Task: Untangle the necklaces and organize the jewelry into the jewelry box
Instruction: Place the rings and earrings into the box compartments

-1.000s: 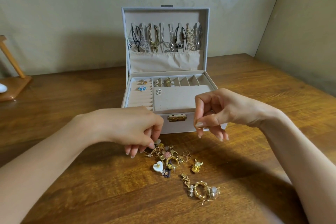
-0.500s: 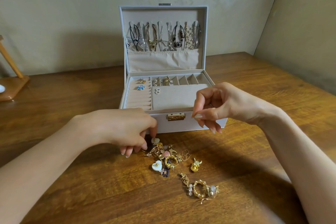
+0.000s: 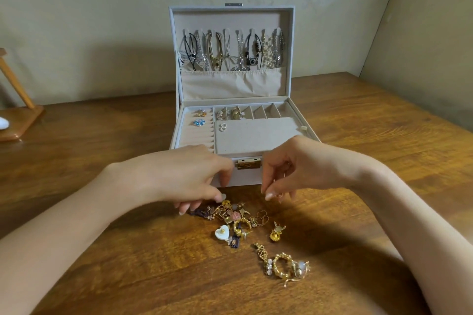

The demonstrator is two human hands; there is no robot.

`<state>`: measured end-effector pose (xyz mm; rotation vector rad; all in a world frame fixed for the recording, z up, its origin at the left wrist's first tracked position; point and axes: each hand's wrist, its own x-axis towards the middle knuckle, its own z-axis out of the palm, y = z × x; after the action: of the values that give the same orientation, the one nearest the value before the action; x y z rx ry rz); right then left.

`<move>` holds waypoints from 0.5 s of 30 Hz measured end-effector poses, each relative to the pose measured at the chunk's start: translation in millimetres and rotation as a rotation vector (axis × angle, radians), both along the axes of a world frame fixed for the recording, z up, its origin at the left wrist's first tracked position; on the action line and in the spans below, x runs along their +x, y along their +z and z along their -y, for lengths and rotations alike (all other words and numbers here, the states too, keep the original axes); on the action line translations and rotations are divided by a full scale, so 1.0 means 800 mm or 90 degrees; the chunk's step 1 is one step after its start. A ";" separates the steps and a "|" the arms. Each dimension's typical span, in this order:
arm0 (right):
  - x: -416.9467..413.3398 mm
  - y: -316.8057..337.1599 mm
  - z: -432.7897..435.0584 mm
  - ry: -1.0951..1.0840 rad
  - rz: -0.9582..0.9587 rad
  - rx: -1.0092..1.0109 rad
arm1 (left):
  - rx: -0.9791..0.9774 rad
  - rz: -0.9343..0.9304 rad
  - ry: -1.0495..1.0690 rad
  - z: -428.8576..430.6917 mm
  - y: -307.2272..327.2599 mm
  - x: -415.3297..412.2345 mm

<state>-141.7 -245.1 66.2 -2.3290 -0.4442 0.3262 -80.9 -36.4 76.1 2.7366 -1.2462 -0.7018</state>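
The open grey jewelry box stands mid-table, with several necklaces hanging in its lid and a few rings and earrings in its tray. A tangled pile of gold jewelry lies in front of it, and a second small cluster lies nearer to me. My left hand curls down over the pile's left top edge, its thumb and fingertips pinching a small pale piece. My right hand hovers just right of the pile, its thumb and fingers pinching a tiny gold earring.
The wooden table meets walls at the back and right. A wooden stand sits at the far left edge. A brass clasp shows on the box front between my hands.
My right hand has come down from in front of the box to just above the table beside the pile. My left hand has stayed at the pile's edge.
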 end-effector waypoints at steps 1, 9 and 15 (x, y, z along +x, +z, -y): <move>0.000 -0.002 -0.005 0.000 0.018 -0.033 | -0.005 0.024 -0.006 0.002 -0.001 -0.001; -0.007 -0.003 -0.029 0.014 0.164 -0.325 | 0.077 0.194 -0.050 0.016 -0.003 -0.015; -0.017 -0.012 -0.049 0.098 0.305 -0.221 | 0.077 0.168 -0.022 0.009 -0.002 -0.008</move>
<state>-154.9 -205.8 56.9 -2.7197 -0.8585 -0.1022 -87.1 -43.7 74.3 2.9916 -1.3433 -0.4419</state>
